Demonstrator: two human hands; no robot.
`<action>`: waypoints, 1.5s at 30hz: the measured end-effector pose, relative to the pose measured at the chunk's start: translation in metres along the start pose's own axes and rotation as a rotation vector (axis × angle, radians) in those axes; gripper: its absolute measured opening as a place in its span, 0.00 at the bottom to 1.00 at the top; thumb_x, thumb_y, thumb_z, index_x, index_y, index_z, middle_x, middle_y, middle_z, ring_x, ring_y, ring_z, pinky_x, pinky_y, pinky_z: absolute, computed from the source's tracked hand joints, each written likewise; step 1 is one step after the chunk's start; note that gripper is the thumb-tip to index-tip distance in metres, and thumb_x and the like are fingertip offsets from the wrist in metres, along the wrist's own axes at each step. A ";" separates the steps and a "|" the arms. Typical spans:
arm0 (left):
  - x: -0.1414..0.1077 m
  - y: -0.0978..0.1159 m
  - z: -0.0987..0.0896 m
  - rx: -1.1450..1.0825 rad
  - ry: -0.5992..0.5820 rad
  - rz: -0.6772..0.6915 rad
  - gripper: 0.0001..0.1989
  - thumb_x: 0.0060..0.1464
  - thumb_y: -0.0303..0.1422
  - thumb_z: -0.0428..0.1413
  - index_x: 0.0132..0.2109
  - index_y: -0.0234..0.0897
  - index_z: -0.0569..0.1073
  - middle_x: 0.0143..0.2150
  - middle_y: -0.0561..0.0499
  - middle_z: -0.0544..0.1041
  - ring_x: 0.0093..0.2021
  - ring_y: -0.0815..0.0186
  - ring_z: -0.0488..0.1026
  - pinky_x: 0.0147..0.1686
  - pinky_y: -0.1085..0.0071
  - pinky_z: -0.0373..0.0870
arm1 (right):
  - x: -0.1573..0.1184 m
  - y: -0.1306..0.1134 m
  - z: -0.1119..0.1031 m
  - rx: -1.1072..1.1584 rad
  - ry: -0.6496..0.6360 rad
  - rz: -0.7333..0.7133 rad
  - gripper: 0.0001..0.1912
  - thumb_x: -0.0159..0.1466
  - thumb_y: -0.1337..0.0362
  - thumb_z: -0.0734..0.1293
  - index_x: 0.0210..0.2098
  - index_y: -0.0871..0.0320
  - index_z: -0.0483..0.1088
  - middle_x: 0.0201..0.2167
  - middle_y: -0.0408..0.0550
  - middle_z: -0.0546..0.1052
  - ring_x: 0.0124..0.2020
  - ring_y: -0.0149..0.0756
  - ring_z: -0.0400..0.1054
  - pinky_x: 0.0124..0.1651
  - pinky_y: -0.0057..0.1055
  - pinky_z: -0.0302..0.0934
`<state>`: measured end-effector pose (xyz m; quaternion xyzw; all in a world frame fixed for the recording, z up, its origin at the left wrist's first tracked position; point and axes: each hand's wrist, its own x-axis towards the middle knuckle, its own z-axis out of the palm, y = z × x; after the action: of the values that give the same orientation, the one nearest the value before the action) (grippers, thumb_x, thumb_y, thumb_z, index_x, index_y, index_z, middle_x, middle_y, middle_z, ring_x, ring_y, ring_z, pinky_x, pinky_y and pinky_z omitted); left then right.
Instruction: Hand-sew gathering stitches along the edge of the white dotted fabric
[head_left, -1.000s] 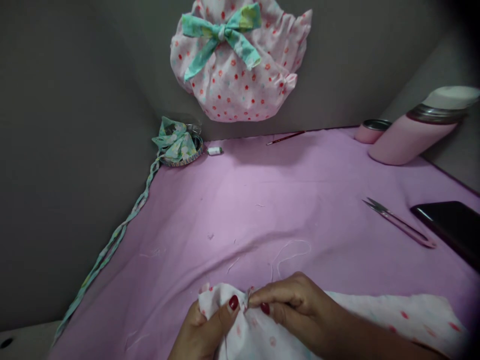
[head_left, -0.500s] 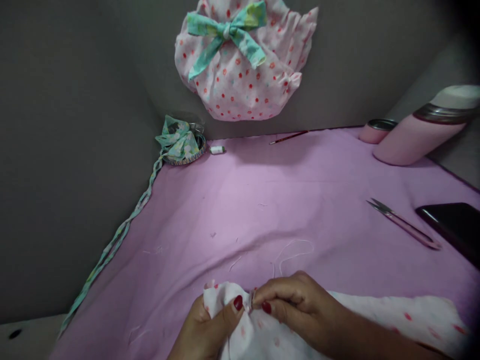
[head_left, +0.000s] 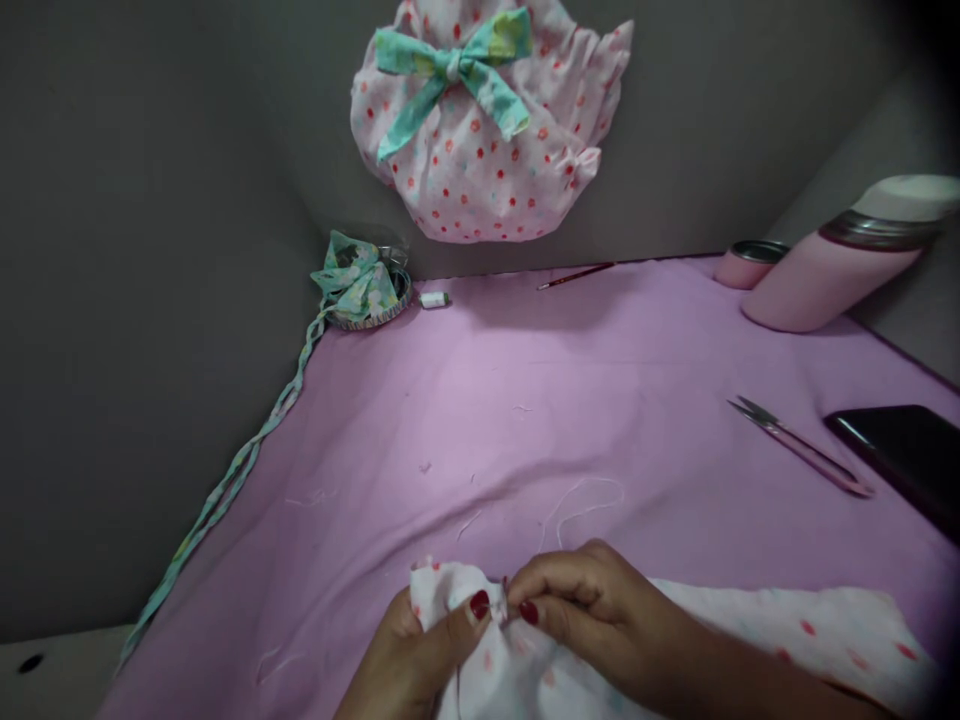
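My left hand [head_left: 420, 640] pinches the gathered edge of a white dotted cloth [head_left: 484, 680] between its red-nailed thumb and the fingers behind. Close against it, my right hand [head_left: 589, 605] is closed at the same folds, thumb and forefinger pressed on what looks like a thin sewing needle; most of it is hidden by the fingertips. A white thread [head_left: 592, 483] loops out on the table just beyond the right hand. The rest of the cloth lies under my right forearm and spreads to the right.
Thread snips [head_left: 806, 450] and a black phone [head_left: 907, 455] lie on the right, before a pink bottle [head_left: 825, 270] and its cup [head_left: 750, 265]. At the back are a pencil [head_left: 576, 277], a thread spool [head_left: 434, 300] and a small basket [head_left: 375, 318]. A dotted bonnet [head_left: 480, 190] hangs above.
The right fingertips have shifted slightly at the cloth's folds. The thread's near end lies a little differently, while the left hand keeps its grip.
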<state>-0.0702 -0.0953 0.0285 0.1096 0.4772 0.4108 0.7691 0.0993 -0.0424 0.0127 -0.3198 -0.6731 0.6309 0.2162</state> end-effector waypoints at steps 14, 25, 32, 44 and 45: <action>-0.004 0.004 -0.001 0.263 0.203 0.093 0.13 0.40 0.39 0.64 0.27 0.32 0.76 0.19 0.53 0.70 0.22 0.71 0.64 0.24 0.76 0.61 | 0.000 0.001 -0.001 -0.049 -0.010 0.046 0.10 0.62 0.65 0.61 0.34 0.59 0.74 0.27 0.44 0.75 0.27 0.28 0.66 0.29 0.21 0.58; -0.003 0.001 -0.011 0.281 0.232 0.104 0.12 0.42 0.40 0.62 0.27 0.33 0.75 0.22 0.51 0.73 0.24 0.68 0.67 0.25 0.74 0.64 | 0.000 0.002 0.002 -0.015 -0.007 0.070 0.12 0.62 0.65 0.60 0.36 0.60 0.76 0.28 0.46 0.77 0.29 0.31 0.69 0.30 0.22 0.61; -0.004 0.002 -0.006 0.420 0.323 0.181 0.12 0.41 0.39 0.62 0.25 0.33 0.75 0.21 0.53 0.70 0.23 0.69 0.64 0.23 0.76 0.61 | 0.000 0.003 0.000 -0.039 -0.029 0.060 0.13 0.62 0.68 0.59 0.38 0.59 0.75 0.30 0.46 0.77 0.31 0.32 0.70 0.32 0.23 0.61; -0.003 0.004 -0.010 0.601 0.347 0.294 0.09 0.43 0.36 0.60 0.25 0.35 0.72 0.21 0.54 0.68 0.23 0.69 0.64 0.23 0.76 0.63 | 0.000 0.004 0.001 -0.090 -0.054 0.042 0.14 0.62 0.71 0.58 0.38 0.59 0.75 0.29 0.43 0.77 0.30 0.30 0.69 0.32 0.21 0.60; -0.003 0.004 -0.011 0.614 0.349 0.301 0.09 0.43 0.37 0.59 0.25 0.35 0.72 0.21 0.54 0.68 0.23 0.69 0.64 0.22 0.76 0.63 | 0.000 0.004 0.000 -0.094 -0.061 0.040 0.14 0.62 0.71 0.58 0.38 0.59 0.75 0.29 0.43 0.77 0.30 0.30 0.69 0.32 0.21 0.60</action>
<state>-0.0818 -0.0978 0.0273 0.3322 0.6803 0.3694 0.5388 0.0997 -0.0428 0.0086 -0.3238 -0.7016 0.6121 0.1678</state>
